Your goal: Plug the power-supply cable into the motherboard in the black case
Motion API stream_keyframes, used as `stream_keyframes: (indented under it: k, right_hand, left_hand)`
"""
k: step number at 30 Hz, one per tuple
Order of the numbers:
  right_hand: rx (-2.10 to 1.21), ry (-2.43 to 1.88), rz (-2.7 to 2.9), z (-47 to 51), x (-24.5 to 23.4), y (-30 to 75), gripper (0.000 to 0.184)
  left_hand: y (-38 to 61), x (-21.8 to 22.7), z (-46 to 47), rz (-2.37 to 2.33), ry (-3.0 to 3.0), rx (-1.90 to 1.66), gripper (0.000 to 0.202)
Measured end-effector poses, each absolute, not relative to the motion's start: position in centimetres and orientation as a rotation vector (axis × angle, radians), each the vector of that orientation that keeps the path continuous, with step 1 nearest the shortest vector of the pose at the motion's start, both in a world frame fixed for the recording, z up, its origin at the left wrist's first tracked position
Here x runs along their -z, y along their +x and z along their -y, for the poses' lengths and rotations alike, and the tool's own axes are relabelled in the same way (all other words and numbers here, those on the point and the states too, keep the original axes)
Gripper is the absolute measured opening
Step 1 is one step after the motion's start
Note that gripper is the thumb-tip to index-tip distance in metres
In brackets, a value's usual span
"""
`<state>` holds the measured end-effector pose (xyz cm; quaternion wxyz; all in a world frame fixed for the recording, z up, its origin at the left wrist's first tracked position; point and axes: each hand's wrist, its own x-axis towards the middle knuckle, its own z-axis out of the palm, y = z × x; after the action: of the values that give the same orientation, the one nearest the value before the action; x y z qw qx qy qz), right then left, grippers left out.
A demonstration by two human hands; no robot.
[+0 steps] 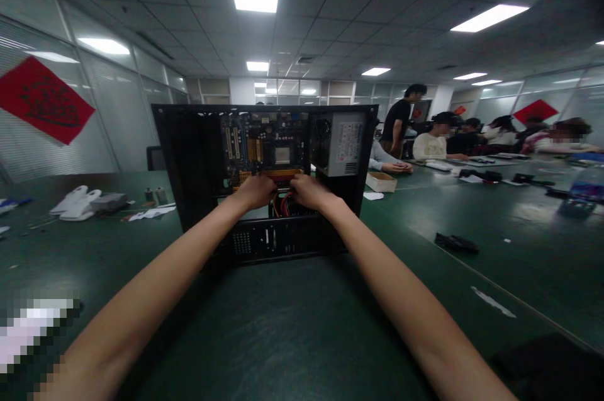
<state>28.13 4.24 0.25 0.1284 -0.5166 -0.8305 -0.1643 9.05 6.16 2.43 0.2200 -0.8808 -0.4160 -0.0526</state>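
An open black computer case (189, 168) stands upright on the green table, its inside facing me. Within it I see a motherboard (264, 130) with a square processor socket area (282, 155), and a silver power supply (346, 143) at upper right. Orange and yellow memory slots (285, 178) run across the board's lower part. My left hand (255, 192) is curled at their left end, and my right hand (309, 191) at their right end. Both sets of fingers are closed; whatever they grip is hidden. Red and yellow cables (282, 204) hang between and below the hands.
On the left lie a white plastic bag (78, 203), a grey box (109, 202) and two small bottles (155, 195). A white carton (381, 182) sits right of the case. A black item (456, 242) lies farther right. Several people work around the table; one person (400, 121) stands.
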Motion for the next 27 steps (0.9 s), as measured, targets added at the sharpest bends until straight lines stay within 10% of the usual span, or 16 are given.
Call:
stream_keyframes:
  k: [27]
  right_hand:
    - [0.439, -1.471, 2.416, -4.54, 0.23, 27.86, 0.020]
  left_hand:
    - [9.95, -1.71, -6.22, 1.127, -2.390, 0.114, 0.035]
